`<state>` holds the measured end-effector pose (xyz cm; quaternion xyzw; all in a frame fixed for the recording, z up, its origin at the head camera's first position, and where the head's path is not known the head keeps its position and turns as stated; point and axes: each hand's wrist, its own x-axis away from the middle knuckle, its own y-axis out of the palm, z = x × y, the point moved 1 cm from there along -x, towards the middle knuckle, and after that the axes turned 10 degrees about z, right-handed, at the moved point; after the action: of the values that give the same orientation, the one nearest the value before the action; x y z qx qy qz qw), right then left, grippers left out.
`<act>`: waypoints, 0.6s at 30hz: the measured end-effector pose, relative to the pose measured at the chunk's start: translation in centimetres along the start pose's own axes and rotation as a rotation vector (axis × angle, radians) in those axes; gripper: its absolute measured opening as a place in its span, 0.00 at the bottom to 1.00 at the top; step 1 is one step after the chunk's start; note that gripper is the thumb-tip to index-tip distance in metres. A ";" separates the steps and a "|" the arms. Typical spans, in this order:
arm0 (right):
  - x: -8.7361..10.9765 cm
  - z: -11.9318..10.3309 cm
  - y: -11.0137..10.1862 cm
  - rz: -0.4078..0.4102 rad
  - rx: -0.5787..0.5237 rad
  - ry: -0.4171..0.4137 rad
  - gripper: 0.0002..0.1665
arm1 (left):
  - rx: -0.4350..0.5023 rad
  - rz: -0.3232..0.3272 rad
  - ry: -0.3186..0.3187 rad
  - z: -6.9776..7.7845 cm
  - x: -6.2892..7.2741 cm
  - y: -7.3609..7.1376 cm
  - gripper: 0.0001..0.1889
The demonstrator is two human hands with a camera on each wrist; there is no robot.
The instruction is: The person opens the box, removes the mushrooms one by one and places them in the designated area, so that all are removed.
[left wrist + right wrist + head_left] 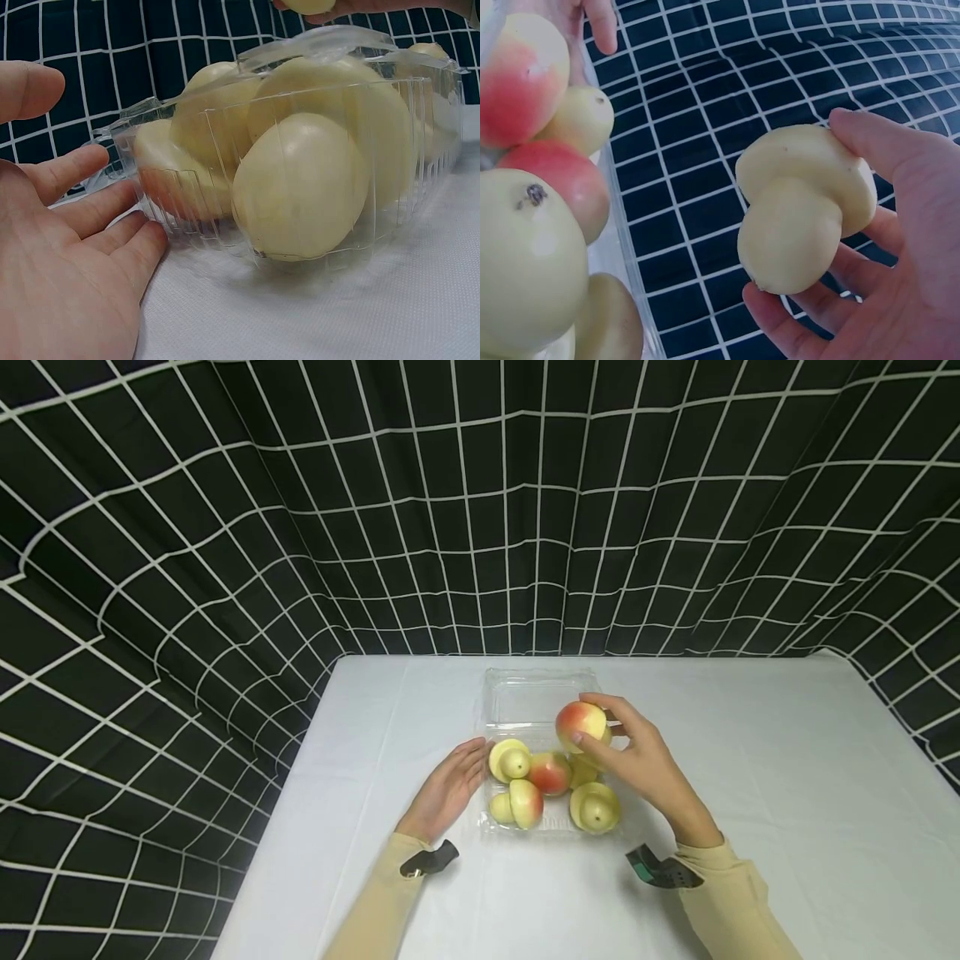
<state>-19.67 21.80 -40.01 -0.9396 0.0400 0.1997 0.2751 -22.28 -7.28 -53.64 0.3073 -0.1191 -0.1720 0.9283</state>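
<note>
A clear plastic clamshell box (555, 823) lies on the table with its lid (538, 700) folded back. Inside sit several mushrooms (548, 774), pale yellow with a red blush on some caps; their smooth skin looks artificial. My right hand (652, 768) grips another mushroom (791, 225) between thumb and fingers, above the box's right side. Its red-and-yellow cap faces left in the head view, while the right wrist view shows the pale underside and bulbous stem. My left hand (448, 789) has its fingers extended, fingertips right at the box's left wall (180, 202).
A white cloth covers the table (787, 760). Black curtain with a white grid (525, 510) hangs behind the table and along both sides. Dark bands sit on both wrists, over beige sleeves (375, 902).
</note>
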 end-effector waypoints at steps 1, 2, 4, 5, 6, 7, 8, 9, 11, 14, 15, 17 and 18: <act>0.0 0.0 -0.1 0.008 0.004 0.000 0.30 | 0.000 0.002 -0.001 0.0 0.0 0.0 0.29; 0.0 0.0 -0.1 0.011 0.008 0.004 0.30 | -0.002 0.000 -0.001 0.0 0.0 0.0 0.29; 0.0 0.0 -0.2 0.014 0.015 0.017 0.29 | -0.005 0.000 -0.001 0.0 0.0 0.0 0.29; 0.0 0.1 -0.2 0.014 0.019 0.026 0.28 | -0.006 0.000 -0.001 0.0 0.0 -0.1 0.29; 0.0 0.1 -0.3 0.016 0.023 0.032 0.28 | -0.007 0.000 -0.001 0.0 0.0 -0.1 0.29; 0.0 0.1 -0.3 0.017 0.026 0.038 0.28 | -0.008 0.003 -0.001 -0.1 0.0 0.0 0.29; 0.0 0.1 -0.3 0.018 0.027 0.043 0.28 | -0.008 0.002 0.000 -0.1 0.0 0.0 0.29; 0.0 0.1 -0.3 0.021 0.027 0.048 0.28 | -0.010 0.002 0.000 -0.1 0.0 0.0 0.29; -0.1 0.1 -0.4 0.026 0.029 0.055 0.28 | -0.011 0.001 0.002 -0.1 0.0 0.0 0.29; -0.1 0.1 -0.4 0.036 0.035 0.063 0.28 | -0.009 0.001 0.001 -0.1 0.0 0.0 0.29; -0.1 0.1 -0.5 0.040 0.038 0.067 0.28 | -0.009 0.001 0.001 -0.1 0.0 0.0 0.29; -0.2 0.0 -0.5 0.048 0.045 0.077 0.28 | -0.008 -0.002 0.002 -0.1 0.0 0.0 0.30; -0.2 0.0 -0.6 0.054 0.049 0.082 0.28 | -0.008 -0.002 0.002 -0.1 0.0 0.0 0.29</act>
<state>-19.76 22.30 -39.68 -0.9384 0.0817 0.1676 0.2908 -22.21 -7.25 -53.67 0.3039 -0.1170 -0.1731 0.9295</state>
